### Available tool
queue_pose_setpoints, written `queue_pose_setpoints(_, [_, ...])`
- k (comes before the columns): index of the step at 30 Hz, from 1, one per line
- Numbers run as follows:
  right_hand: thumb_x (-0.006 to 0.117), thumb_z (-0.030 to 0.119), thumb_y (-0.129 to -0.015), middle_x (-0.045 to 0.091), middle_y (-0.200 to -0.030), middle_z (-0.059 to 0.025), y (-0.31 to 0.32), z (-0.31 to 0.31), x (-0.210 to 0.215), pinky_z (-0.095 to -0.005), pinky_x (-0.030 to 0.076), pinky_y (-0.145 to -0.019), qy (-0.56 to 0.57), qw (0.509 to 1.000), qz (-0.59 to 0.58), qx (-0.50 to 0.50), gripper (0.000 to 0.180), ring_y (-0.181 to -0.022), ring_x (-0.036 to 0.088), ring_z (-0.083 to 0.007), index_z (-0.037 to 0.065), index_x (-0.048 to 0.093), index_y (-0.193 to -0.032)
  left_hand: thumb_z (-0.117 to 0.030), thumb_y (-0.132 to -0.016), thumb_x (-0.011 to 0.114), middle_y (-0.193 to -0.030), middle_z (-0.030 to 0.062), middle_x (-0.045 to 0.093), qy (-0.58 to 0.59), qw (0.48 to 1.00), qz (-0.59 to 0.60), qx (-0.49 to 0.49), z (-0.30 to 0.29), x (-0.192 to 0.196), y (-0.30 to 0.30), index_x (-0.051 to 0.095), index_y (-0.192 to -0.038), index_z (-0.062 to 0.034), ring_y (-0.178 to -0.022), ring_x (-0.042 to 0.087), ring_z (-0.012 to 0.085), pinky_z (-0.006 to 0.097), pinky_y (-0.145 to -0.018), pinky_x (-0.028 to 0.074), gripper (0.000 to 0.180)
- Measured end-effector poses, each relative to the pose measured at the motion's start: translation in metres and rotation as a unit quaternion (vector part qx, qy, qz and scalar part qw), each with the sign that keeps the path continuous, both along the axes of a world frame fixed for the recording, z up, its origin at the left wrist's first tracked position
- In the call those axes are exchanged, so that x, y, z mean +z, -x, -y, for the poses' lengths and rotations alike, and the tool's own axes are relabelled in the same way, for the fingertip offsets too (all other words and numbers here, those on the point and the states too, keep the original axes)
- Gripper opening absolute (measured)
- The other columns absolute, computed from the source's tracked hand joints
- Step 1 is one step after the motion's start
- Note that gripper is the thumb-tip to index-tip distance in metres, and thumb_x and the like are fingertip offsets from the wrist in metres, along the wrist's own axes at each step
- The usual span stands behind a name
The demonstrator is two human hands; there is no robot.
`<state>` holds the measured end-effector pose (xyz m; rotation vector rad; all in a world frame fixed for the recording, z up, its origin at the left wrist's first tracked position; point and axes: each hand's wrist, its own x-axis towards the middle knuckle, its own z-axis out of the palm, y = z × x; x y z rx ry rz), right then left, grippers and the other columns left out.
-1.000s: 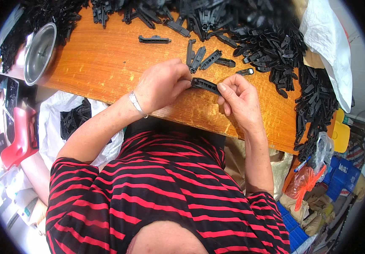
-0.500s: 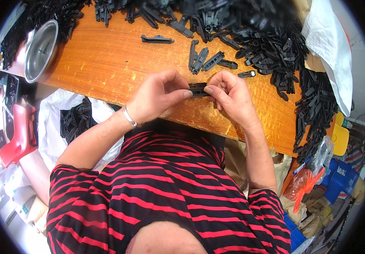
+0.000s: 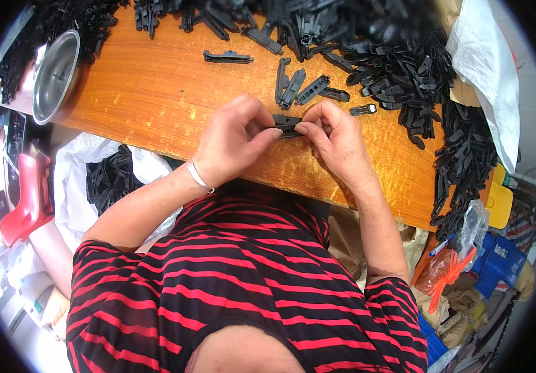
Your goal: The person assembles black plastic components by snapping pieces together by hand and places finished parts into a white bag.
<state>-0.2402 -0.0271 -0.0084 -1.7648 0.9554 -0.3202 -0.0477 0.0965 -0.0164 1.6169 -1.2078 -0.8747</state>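
The orange wooden bench point(image 3: 156, 99), its varnish worn and scratched pale in spots, carried a great heap of black plastic pieces point(image 3: 404, 68) along its far edge and right side, matt, long and ribbed. A round steel lid point(image 3: 53, 78), smooth and shiny, leaned at the left end. A few loose black pieces point(image 3: 299, 87) lay just beyond the hands. The left hand point(image 3: 233, 140) and right hand point(image 3: 336, 140) met above the bench's near edge, each grip closed by thumb and fingertips on one small black plastic part point(image 3: 286, 123) held between them. So slight a pinch on slick plastic could probably let it slip or twist askew, dropping it off the near edge.
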Motion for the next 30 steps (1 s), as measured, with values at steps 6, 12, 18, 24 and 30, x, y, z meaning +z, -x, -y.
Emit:
queue_pose_setpoints(6, [0.081,0.008,-0.092,0.065,-0.069,-0.0057,0.004,0.004,0.001,-0.0309,0.048,-0.058,-0.006,1.0,0.006,0.029,0.017,-0.062,0.059,-0.0119,0.0,0.066,-0.093,-0.002,-0.092,0.08,-0.087,0.0001,0.06,-0.007,1.0,-0.001,-0.01,0.003,0.005,-0.004,0.067,-0.096,-0.0022,-0.071,0.058,0.0056,0.024,-0.064,0.049,0.014])
queue_pose_setpoints(12, [0.08,0.009,-0.093,0.066,-0.071,-0.004,0.008,-0.003,0.013,-0.0292,0.048,-0.058,-0.041,0.998,-0.02,0.048,0.016,-0.063,0.059,-0.0101,0.001,0.067,-0.092,-0.008,-0.087,0.078,-0.099,0.0105,0.066,0.09,0.98,0.167,-0.068,0.013,0.003,-0.013,0.07,-0.108,-0.0069,-0.086,0.07,0.0324,0.041,-0.073,0.056,0.022])
queue_pose_setpoints(18, [0.079,0.009,-0.094,0.066,-0.071,-0.0028,0.013,-0.011,0.017,-0.0278,0.048,-0.058,-0.059,0.997,-0.001,0.041,0.015,-0.064,0.059,-0.0081,0.001,0.066,-0.092,-0.003,-0.089,0.074,-0.093,0.0161,0.065,0.082,0.973,0.185,-0.111,0.017,0.002,-0.015,0.072,-0.106,-0.0039,-0.088,0.067,0.0373,0.041,-0.076,0.055,0.017])
queue_pose_setpoints(24, [0.078,0.007,-0.095,0.065,-0.071,-0.0013,0.014,-0.015,0.017,-0.0262,0.047,-0.057,-0.083,0.996,0.021,0.022,0.014,-0.064,0.059,-0.0069,0.001,0.065,-0.093,-0.003,-0.092,0.073,-0.093,0.0155,0.066,0.086,0.966,0.212,-0.121,0.018,0.004,-0.022,0.074,-0.109,-0.0038,-0.085,0.068,0.0345,0.038,-0.075,0.055,0.017])
queue_pose_setpoints(30, [0.074,0.007,-0.099,0.065,-0.071,-0.0006,0.012,-0.022,0.008,-0.0231,0.044,-0.051,-0.136,0.987,0.07,-0.039,0.013,-0.057,0.056,-0.005,0.001,0.063,-0.096,-0.009,-0.094,0.074,-0.085,0.0107,0.066,0.055,0.993,0.08,-0.068,0.01,0.013,-0.023,0.074,-0.103,-0.0046,-0.079,0.068,0.0263,0.038,-0.072,0.055,0.009])
